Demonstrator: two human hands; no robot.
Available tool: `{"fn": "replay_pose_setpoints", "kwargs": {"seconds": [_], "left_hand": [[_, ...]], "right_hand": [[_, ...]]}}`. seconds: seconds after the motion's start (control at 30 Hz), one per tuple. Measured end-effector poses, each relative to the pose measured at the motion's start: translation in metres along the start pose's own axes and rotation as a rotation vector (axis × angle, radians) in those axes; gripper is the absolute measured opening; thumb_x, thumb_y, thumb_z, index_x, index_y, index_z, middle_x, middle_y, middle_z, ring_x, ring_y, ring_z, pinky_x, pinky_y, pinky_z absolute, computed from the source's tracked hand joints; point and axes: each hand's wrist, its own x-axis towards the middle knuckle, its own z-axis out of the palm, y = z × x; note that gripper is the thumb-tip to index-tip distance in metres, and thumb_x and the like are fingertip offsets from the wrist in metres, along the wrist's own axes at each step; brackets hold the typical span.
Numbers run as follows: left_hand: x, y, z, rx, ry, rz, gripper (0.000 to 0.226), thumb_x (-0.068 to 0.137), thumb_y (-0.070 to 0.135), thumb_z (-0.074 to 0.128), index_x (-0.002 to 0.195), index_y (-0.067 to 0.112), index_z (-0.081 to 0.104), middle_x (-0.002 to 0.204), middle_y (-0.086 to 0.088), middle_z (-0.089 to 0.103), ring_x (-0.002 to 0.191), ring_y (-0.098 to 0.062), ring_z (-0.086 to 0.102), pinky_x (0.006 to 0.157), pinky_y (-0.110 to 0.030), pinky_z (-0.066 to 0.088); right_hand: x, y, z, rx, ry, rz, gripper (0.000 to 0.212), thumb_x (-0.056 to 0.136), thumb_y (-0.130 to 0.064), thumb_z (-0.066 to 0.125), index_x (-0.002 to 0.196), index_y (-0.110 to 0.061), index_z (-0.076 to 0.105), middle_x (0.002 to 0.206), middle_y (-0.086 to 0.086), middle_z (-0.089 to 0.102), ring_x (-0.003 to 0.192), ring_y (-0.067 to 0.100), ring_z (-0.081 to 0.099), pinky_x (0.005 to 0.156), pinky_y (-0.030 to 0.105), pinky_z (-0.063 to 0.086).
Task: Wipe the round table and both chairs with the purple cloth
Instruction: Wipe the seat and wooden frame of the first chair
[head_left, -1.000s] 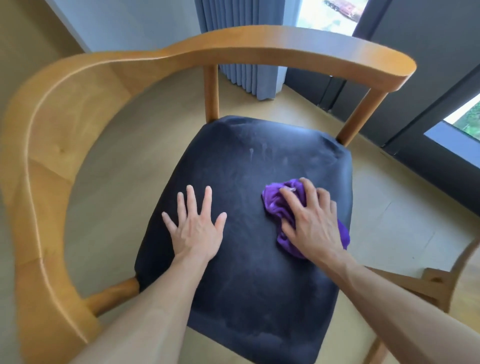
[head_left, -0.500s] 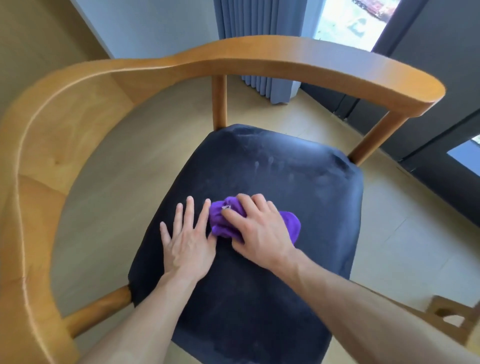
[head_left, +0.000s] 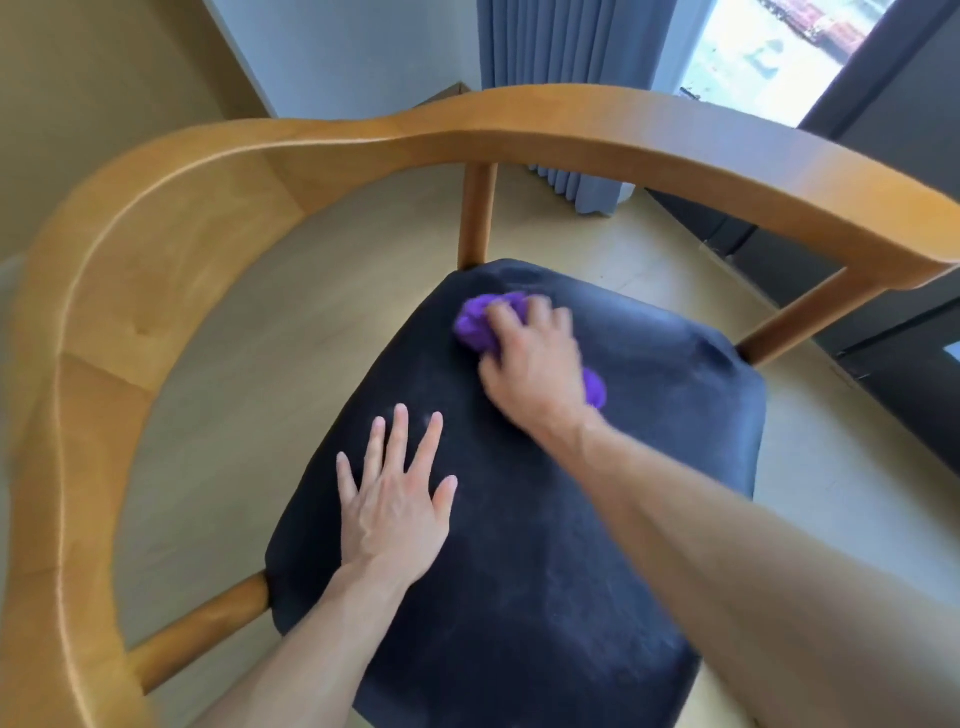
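Observation:
A wooden chair with a curved backrest rail (head_left: 519, 124) and a dark upholstered seat (head_left: 649, 519) fills the view. My right hand (head_left: 535, 364) lies on top of the bunched purple cloth (head_left: 475, 322) near the far edge of the seat, fingers curled over it; the hand is motion-blurred. Purple shows beyond my fingertips and at the right of my wrist. My left hand (head_left: 395, 504) rests flat on the seat's near left part, fingers straight and spread. The round table is not in view.
Light wood floor (head_left: 291, 374) lies under the chair. A blue-grey curtain (head_left: 566, 88) hangs at the back, next to a bright window (head_left: 769, 47) and dark door frames (head_left: 893, 322) on the right. A tan wall (head_left: 78, 104) stands at the left.
My right hand has pushed the cloth from beside my left hand toward the far edge of the seat. My left hand has stayed flat on the seat.

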Motion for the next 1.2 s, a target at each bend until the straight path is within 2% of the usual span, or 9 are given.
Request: {"fn": "replay_pose_setpoints", "kwargs": {"seconds": [0.13,0.2,0.3,0.5,0.77,0.87,1.0,1.07,1.2], "left_hand": [[0.0,-0.002,-0.002,0.006,-0.01,-0.005,0.062,0.099,0.057,0.028,0.157,0.037,0.017,0.169,0.003,0.003,0.155,-0.019,-0.01,0.123,-0.056,0.008],[0.0,-0.004,-0.001,0.009,-0.008,0.002,0.065,0.098,0.059,0.025,0.158,0.042,0.005,0.169,0.005,-0.005,0.155,-0.018,-0.011,0.124,-0.055,0.008],[-0.002,-0.005,0.001,-0.002,0.008,0.014,0.071,0.096,0.06,0.023,0.153,0.047,-0.018,0.167,0.007,-0.015,0.155,-0.018,-0.011,0.124,-0.055,0.008],[-0.001,-0.004,0.002,-0.015,0.013,0.014,0.072,0.097,0.058,0.024,0.149,0.046,-0.024,0.167,0.004,-0.017,0.154,-0.021,-0.012,0.123,-0.057,0.007],[-0.003,-0.002,-0.002,-0.015,0.026,0.037,0.072,0.098,0.059,0.029,0.156,0.045,-0.011,0.168,0.004,-0.008,0.155,-0.02,-0.004,0.122,-0.056,0.015],[-0.002,-0.002,-0.005,0.041,0.011,0.047,0.072,0.097,0.061,0.028,0.156,0.044,-0.008,0.169,0.002,-0.002,0.155,-0.021,0.001,0.12,-0.056,0.02],[0.01,0.01,-0.019,0.157,-0.081,0.011,0.071,0.094,0.055,0.041,0.155,0.034,0.012,0.163,-0.008,0.015,0.148,-0.032,0.019,0.106,-0.059,0.038],[0.021,0.028,-0.028,0.16,-0.115,-0.035,0.062,0.086,0.044,0.049,0.141,0.028,0.026,0.148,-0.013,0.028,0.133,-0.039,0.031,0.094,-0.06,0.045],[0.04,0.062,-0.035,0.129,-0.228,-0.185,0.057,0.076,0.027,0.058,0.122,0.019,0.025,0.136,-0.023,0.025,0.127,-0.052,0.031,0.094,-0.066,0.044]], "right_hand": [[-0.042,-0.027,0.013,0.014,-0.086,-0.42,0.035,0.083,-0.032,0.057,0.117,-0.025,0.057,0.125,0.007,0.05,0.1,0.032,0.045,0.07,0.041,0.045],[-0.03,0.0,0.007,-0.055,-0.079,-0.478,0.04,0.077,-0.034,0.063,0.116,-0.028,0.059,0.126,0.007,0.052,0.101,0.033,0.046,0.069,0.04,0.043],[0.014,0.061,-0.012,-0.178,-0.011,-0.223,0.048,0.072,-0.033,0.065,0.118,-0.026,0.057,0.125,0.013,0.05,0.106,0.037,0.046,0.072,0.043,0.045],[0.06,0.124,-0.028,-0.102,0.029,0.385,0.031,0.091,-0.037,0.048,0.117,-0.02,0.049,0.12,0.019,0.045,0.11,0.041,0.045,0.077,0.041,0.036],[0.026,-0.003,0.001,-0.013,0.004,-0.02,0.043,0.084,-0.035,0.058,0.126,-0.025,0.051,0.124,0.013,0.047,0.11,0.036,0.043,0.072,0.041,0.046],[0.022,0.004,-0.003,-0.097,-0.011,-0.138,0.038,0.081,-0.032,0.062,0.118,-0.026,0.057,0.125,0.009,0.048,0.111,0.034,0.044,0.072,0.042,0.044],[0.025,0.08,-0.03,-0.161,-0.045,0.03,0.04,0.078,-0.028,0.06,0.118,-0.028,0.058,0.121,0.009,0.05,0.109,0.035,0.046,0.075,0.04,0.045],[0.009,0.118,-0.041,-0.186,-0.005,0.098,0.038,0.079,-0.028,0.06,0.117,-0.028,0.058,0.119,0.01,0.05,0.108,0.035,0.047,0.072,0.038,0.042],[-0.033,0.16,-0.056,-0.17,0.026,0.184,0.041,0.077,-0.031,0.063,0.118,-0.029,0.057,0.119,0.011,0.049,0.107,0.036,0.047,0.07,0.041,0.05]]}}
